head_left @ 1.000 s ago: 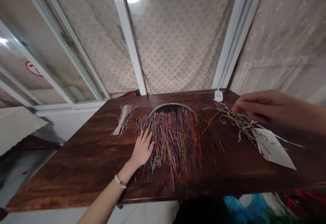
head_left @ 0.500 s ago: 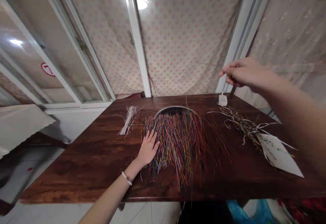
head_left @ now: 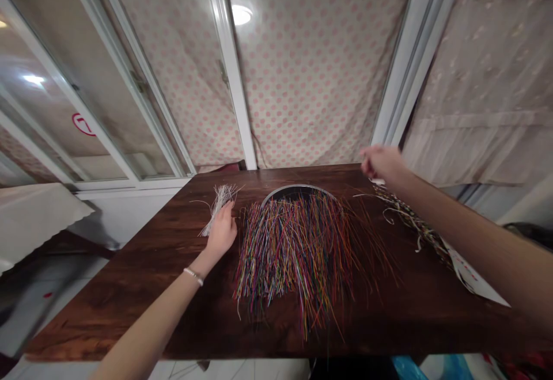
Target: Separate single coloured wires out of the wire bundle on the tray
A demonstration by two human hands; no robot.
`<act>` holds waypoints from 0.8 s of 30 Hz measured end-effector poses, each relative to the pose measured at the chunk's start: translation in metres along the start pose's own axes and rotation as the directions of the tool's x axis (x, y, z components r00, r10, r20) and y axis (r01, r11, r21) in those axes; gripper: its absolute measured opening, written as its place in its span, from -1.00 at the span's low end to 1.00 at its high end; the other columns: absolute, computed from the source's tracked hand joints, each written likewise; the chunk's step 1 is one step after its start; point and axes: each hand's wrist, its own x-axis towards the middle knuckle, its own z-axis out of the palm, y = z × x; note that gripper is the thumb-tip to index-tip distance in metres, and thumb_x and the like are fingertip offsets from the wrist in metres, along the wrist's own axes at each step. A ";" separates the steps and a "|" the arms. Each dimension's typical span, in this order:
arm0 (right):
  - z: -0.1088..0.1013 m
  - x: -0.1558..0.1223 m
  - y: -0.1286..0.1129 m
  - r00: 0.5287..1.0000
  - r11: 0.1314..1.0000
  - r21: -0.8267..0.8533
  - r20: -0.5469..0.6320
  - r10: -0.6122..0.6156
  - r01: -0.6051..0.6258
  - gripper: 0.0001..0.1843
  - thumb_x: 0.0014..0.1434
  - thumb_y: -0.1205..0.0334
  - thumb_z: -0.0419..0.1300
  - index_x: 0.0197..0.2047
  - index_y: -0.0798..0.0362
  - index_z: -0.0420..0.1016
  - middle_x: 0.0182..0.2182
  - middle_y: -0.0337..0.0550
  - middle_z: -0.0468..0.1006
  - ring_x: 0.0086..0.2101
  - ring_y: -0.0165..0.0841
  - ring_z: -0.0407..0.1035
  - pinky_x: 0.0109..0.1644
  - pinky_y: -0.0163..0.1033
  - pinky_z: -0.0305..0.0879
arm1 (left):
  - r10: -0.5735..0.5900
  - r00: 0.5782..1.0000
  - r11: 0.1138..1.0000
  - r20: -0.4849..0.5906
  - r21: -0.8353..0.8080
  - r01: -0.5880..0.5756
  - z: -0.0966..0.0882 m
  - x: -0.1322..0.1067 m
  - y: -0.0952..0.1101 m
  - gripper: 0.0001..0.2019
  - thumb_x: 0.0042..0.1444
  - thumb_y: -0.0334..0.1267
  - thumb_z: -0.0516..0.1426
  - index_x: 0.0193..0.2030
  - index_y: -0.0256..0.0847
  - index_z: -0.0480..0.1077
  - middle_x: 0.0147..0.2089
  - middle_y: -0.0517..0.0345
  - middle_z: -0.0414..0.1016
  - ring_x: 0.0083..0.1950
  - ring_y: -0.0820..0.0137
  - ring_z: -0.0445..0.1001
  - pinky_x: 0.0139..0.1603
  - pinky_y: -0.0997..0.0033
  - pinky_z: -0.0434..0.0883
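My left hand [head_left: 222, 229] is at the right side of a bundle of thin white strands [head_left: 222, 197], fingers stretched and overlapping its edge; a bracelet sits on the wrist. I cannot tell whether the fingertips press on the strands. A wide spread of thin multicoloured wires [head_left: 289, 247] lies in the middle of the table, its far ends over a dark round tray with a pale rim [head_left: 298, 187]. My right hand [head_left: 382, 164] is raised over the table's far right part, blurred, with the fingers curled together. Whatever it may pinch is too small to make out.
On the right of the dark wooden table [head_left: 173, 288] lies a bunch of dark and pale twisted strands [head_left: 417, 221] by a white sheet [head_left: 479, 282], partly behind my right arm. Windows with dotted curtains [head_left: 311, 80] stand behind. A cloth-covered table [head_left: 38, 213] is at left.
My left hand has gone from the coloured wires leftward to the white bundle. My right hand has come down and slightly left; the thin strand seen at its fingers before no longer shows.
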 end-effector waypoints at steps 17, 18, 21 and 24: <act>0.099 -0.073 0.137 0.906 0.858 -0.491 0.416 0.077 0.152 -0.78 0.06 0.21 0.03 -0.22 0.12 0.27 -0.51 -0.10 0.48 -0.52 -0.32 0.41 -0.46 -0.29 0.19 | 0.063 0.916 0.923 0.397 0.326 -0.204 0.014 0.055 -0.036 -0.71 -0.03 -0.50 -0.04 -0.16 -0.31 0.34 -0.28 -0.09 0.47 -0.14 0.16 0.41 -0.07 0.20 0.20; 0.097 -0.075 0.135 0.912 0.818 -0.542 0.406 0.054 0.193 -0.78 0.07 0.18 0.03 -0.23 0.11 0.27 -0.45 -0.04 0.48 -0.44 -0.26 0.43 -0.41 -0.26 0.19 | 0.077 0.916 0.920 0.394 0.326 -0.218 0.010 0.057 -0.034 -0.71 -0.01 -0.49 -0.06 -0.15 -0.30 0.34 -0.26 -0.10 0.47 -0.11 0.15 0.39 -0.04 0.18 0.18; 0.090 -0.082 0.128 0.923 0.719 -0.656 0.380 0.050 0.231 -0.73 0.10 0.11 -0.01 -0.19 0.12 0.24 -0.35 0.06 0.47 -0.32 -0.11 0.43 -0.36 -0.18 0.18 | 0.156 0.913 0.896 0.377 0.335 -0.292 -0.011 0.061 -0.023 -0.71 0.04 -0.46 -0.07 -0.12 -0.22 0.32 -0.18 -0.10 0.45 0.00 0.14 0.29 0.06 0.11 0.09; 0.086 -0.088 0.117 0.927 0.686 -0.683 0.373 0.034 0.250 -0.75 0.13 0.12 -0.05 -0.19 0.10 0.22 -0.33 0.05 0.47 -0.32 -0.08 0.43 -0.35 -0.15 0.16 | 0.295 0.889 0.814 0.350 0.396 -0.426 -0.037 0.069 -0.010 -0.72 0.08 -0.45 -0.08 -0.11 -0.15 0.31 -0.21 -0.03 0.45 0.02 0.18 0.25 0.15 0.08 -0.02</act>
